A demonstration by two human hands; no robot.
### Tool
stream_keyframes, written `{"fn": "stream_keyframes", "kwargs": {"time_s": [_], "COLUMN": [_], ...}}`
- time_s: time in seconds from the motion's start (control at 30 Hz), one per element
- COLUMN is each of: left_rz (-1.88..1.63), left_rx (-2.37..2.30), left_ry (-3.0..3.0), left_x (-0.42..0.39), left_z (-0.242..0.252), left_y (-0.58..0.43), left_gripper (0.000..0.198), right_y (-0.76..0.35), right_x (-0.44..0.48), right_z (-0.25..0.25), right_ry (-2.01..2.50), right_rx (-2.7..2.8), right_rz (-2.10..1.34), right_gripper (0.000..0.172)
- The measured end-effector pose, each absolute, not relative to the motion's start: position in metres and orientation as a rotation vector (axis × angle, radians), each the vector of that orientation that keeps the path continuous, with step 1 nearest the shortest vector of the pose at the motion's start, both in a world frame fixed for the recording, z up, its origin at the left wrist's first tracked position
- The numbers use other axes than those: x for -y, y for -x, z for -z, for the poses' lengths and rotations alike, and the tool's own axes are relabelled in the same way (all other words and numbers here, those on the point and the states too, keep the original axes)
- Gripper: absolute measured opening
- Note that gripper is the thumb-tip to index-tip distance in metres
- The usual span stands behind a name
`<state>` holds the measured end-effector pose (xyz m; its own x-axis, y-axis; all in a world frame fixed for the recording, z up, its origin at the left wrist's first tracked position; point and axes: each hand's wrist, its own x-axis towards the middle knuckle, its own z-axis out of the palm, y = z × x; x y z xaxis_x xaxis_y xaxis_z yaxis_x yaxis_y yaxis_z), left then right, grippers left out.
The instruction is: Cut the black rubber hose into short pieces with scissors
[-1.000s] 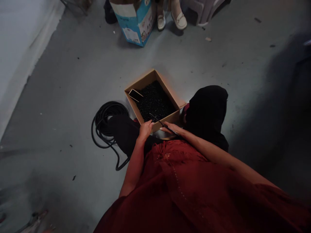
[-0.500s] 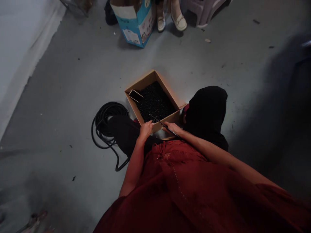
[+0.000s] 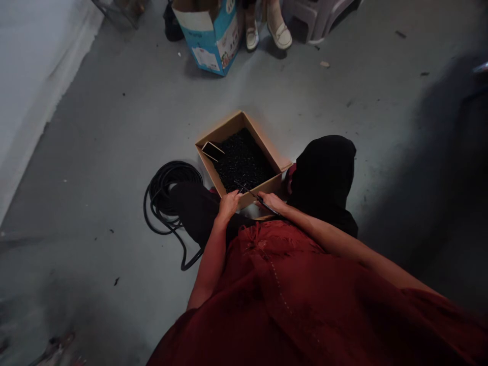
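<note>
I am holding a thin black stick [image 3: 252, 193] just in front of my tummy, right over the near edge of the brown box [image 3: 241, 116]. It is too thin and dark for me to tell what it really is. My right hand [image 3: 271, 202] is gripping its near end, at 4 o'clock from the stick's middle, with the fingers folded tight around it. My left hand [image 3: 229, 203] is curling up at 8 o'clock from the stick's middle, with its fingertips by the stick and the box edge. I cannot tell if it is pinching the stick or only touching the cardboard.

The box is sitting on the floor at 12 o'clock from my hands, between my left knee [image 3: 192, 206] and my right knee [image 3: 324, 173]. It is holding a heap of little black bits [image 3: 244, 160]. A small flat card [image 3: 212, 150] is leaning in its 9 o'clock corner.

I think I am in the middle of working on the stick over the box. The next move is calling for steady hands, a firm hold, and the stick above the box, not over the floor.

A coil of black cable [image 3: 171, 188] is lying on the grey floor [image 3: 95, 152] at 9 o'clock from the box, just beside my left knee. Far off at 12 o'clock a blue and white carton [image 3: 213, 38] is standing. Next to it, at 1 o'clock, another person's white shoes [image 3: 267, 33] are showing.
</note>
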<state>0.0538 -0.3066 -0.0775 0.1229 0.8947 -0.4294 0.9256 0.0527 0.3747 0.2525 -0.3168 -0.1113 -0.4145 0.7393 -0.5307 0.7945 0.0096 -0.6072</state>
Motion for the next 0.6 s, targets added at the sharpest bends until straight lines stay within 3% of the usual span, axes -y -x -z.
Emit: {"fn": "stream_keyframes", "kwargs": {"time_s": [0.6], "left_rz": [0.163], "left_rx": [-1.784], "left_ry": [-1.825], "left_x": [0.3060], "left_z": [0.0815], "left_y": [-0.0517], "left_gripper": [0.031], "right_y": [-0.2533], "right_x": [0.3174], "right_z": [0.1118], "right_ry": [-1.625], "right_rx": [-2.164], "right_rz": [1.333], "right_gripper": [0.043]}}
